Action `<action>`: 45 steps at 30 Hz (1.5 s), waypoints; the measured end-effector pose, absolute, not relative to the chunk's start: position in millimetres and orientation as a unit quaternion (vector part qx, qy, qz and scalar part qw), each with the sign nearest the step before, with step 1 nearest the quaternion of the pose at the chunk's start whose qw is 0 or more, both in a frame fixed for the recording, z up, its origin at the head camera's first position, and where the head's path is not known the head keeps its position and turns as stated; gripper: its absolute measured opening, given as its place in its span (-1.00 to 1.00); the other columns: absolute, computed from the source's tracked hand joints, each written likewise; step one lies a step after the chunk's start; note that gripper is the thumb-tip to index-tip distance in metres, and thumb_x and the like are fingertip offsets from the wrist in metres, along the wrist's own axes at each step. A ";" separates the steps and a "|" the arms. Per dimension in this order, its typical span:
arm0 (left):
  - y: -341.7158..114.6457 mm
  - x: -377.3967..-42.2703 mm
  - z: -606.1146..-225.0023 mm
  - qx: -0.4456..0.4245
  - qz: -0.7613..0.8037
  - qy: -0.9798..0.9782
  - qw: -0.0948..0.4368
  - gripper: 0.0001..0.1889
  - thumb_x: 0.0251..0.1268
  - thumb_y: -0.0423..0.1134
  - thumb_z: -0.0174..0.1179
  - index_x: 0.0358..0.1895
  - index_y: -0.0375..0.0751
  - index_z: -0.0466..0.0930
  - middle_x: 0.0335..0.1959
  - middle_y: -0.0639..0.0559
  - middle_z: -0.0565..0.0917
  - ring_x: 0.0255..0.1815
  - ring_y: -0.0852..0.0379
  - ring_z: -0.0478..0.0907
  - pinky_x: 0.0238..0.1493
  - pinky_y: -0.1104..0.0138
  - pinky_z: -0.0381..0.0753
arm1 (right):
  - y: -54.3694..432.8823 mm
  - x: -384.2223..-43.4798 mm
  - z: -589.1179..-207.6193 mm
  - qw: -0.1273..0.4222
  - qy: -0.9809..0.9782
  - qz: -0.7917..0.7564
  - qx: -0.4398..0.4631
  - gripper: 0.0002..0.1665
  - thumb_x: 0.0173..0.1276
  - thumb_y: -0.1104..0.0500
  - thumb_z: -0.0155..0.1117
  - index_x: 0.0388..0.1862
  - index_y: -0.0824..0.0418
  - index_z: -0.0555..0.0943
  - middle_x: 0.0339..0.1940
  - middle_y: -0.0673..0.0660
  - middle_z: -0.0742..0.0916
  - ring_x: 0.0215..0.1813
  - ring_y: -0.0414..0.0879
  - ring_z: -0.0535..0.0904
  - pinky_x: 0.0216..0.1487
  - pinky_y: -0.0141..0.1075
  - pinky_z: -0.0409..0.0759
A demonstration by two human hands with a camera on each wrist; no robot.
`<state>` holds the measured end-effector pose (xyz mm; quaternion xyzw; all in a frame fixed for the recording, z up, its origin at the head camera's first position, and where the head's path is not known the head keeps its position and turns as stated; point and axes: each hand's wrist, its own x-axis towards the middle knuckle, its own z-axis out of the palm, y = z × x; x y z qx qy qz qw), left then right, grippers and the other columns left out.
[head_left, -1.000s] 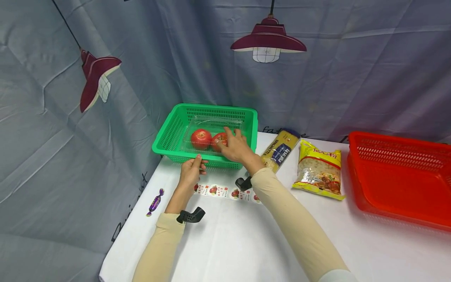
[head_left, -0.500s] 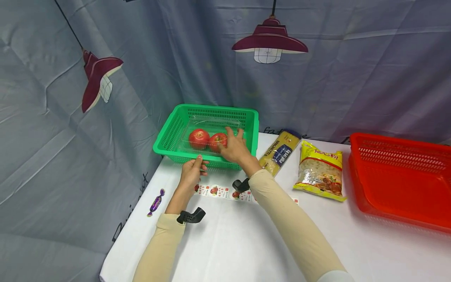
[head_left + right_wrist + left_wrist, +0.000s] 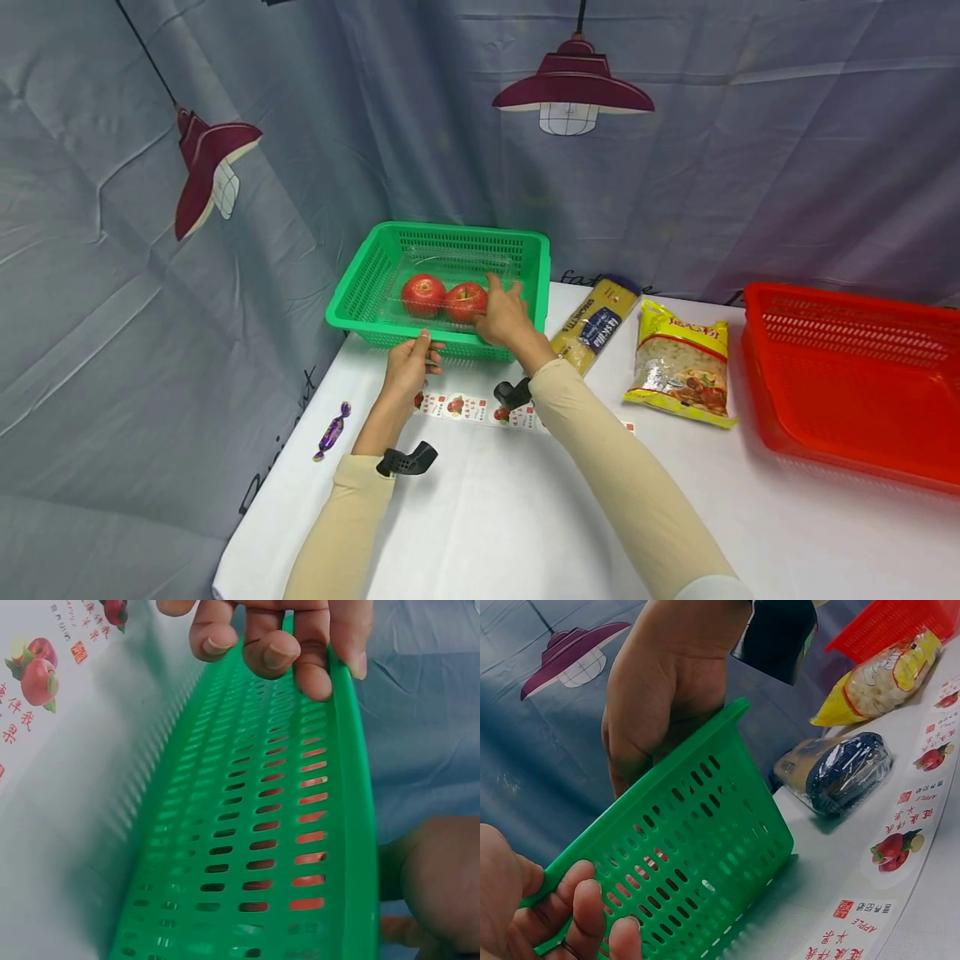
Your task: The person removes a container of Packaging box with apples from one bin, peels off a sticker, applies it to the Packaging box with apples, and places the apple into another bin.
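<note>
Two red apples sit side by side, a left apple (image 3: 423, 296) and a right apple (image 3: 465, 303), in a clear plastic tray (image 3: 459, 259) inside the green basket (image 3: 360, 324). My left hand (image 3: 405, 367) pinches the basket's front rim, thumb on top and fingers beneath; the left wrist view shows its fingertips (image 3: 589, 896) against the slotted wall. Over the rim reaches my right hand (image 3: 506, 318), close to the right apple's right side, index finger extended. The basket wall hides its fingertips in the left wrist view.
A strip of apple labels (image 3: 472, 408) lies before the basket, a purple wrapped candy (image 3: 332, 431) to its left. Rightward are a spaghetti pack (image 3: 596, 325), a yellow food bag (image 3: 682, 364) and a red basket (image 3: 855, 400). A grey curtain (image 3: 712, 167) hangs behind.
The apples have shifted slightly left in the basket. My right thumb has come off the right apple's front and drawn right. The left hand stays on the rim.
</note>
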<state>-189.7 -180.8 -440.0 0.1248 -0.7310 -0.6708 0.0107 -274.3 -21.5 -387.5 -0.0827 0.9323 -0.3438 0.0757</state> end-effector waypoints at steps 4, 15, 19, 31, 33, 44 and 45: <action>-181.6 -189.6 -440.7 0.128 -0.671 -0.730 0.010 -0.46 0.60 0.05 -0.14 0.01 -0.41 0.61 -0.41 0.03 0.54 -0.37 -0.01 0.56 -0.45 0.26 0.28 | -21.1 -274.3 -387.6 0.070 0.933 -0.346 -0.074 -0.05 0.32 0.21 0.36 0.57 0.09 0.08 0.45 0.53 0.14 0.35 0.52 0.17 0.21 0.21 0.37; -181.3 -190.3 -441.3 0.126 -0.676 -0.726 0.007 -0.48 0.60 0.04 -0.15 0.00 -0.39 0.62 -0.41 0.03 0.53 -0.29 -0.16 0.56 -0.46 0.29 0.27 | -19.4 -277.6 -383.9 0.085 0.907 -0.410 -0.052 -0.08 0.33 0.08 0.34 0.56 0.11 0.11 0.39 0.29 0.43 0.49 0.31 0.08 0.41 0.18 0.00; -181.6 -189.9 -441.1 0.125 -0.675 -0.727 0.009 -0.47 0.60 0.05 -0.14 0.00 -0.40 0.62 -0.41 0.04 0.54 -0.24 -0.24 0.56 -0.46 0.29 0.27 | -19.8 -277.0 -382.9 0.091 0.887 -0.451 -0.033 -0.16 0.39 0.01 0.27 0.55 0.05 0.15 0.43 0.31 0.36 0.48 0.37 0.01 0.37 0.24 0.02; -182.5 -190.9 -443.2 0.119 -0.676 -0.727 0.010 -0.48 0.60 0.05 -0.14 -0.03 -0.37 0.63 -0.38 -0.05 0.57 -0.38 0.00 0.56 -0.42 0.24 0.30 | -21.7 -278.7 -387.4 0.087 0.826 -0.557 -0.013 -0.38 0.46 0.18 0.19 0.45 0.00 0.29 0.39 0.44 0.17 -0.04 0.21 0.49 -0.26 -0.07 0.60; -182.5 -190.7 -443.3 0.121 -0.677 -0.725 0.009 -0.47 0.59 0.06 -0.14 -0.02 -0.38 0.63 -0.32 -0.15 0.58 -0.35 -0.06 0.57 -0.41 0.23 0.30 | -22.5 -279.7 -388.2 0.081 0.812 -0.578 -0.002 -0.38 0.43 0.24 0.21 0.43 0.01 0.34 0.25 0.40 0.35 -0.24 0.06 0.51 -0.37 -0.12 0.59; -182.1 -191.2 -445.5 0.116 -0.679 -0.725 0.014 -0.47 0.59 0.05 -0.13 -0.01 -0.39 0.62 -0.39 0.01 0.55 -0.39 0.06 0.54 -0.40 0.23 0.31 | -16.3 -275.7 -383.2 0.077 0.760 -0.645 0.011 -0.34 0.33 0.40 0.22 0.35 -0.07 0.47 -0.74 -0.02 0.32 -0.76 -0.22 0.16 -0.61 -0.23 0.42; -182.1 -191.2 -445.7 0.115 -0.679 -0.725 0.013 -0.47 0.59 0.05 -0.13 -0.01 -0.40 0.62 -0.40 0.02 0.55 -0.39 0.06 0.54 -0.39 0.22 0.31 | -15.8 -274.9 -383.0 0.079 0.758 -0.647 0.010 -0.34 0.33 0.39 0.22 0.35 -0.08 0.47 -0.74 -0.02 0.32 -0.77 -0.22 0.16 -0.61 -0.22 0.42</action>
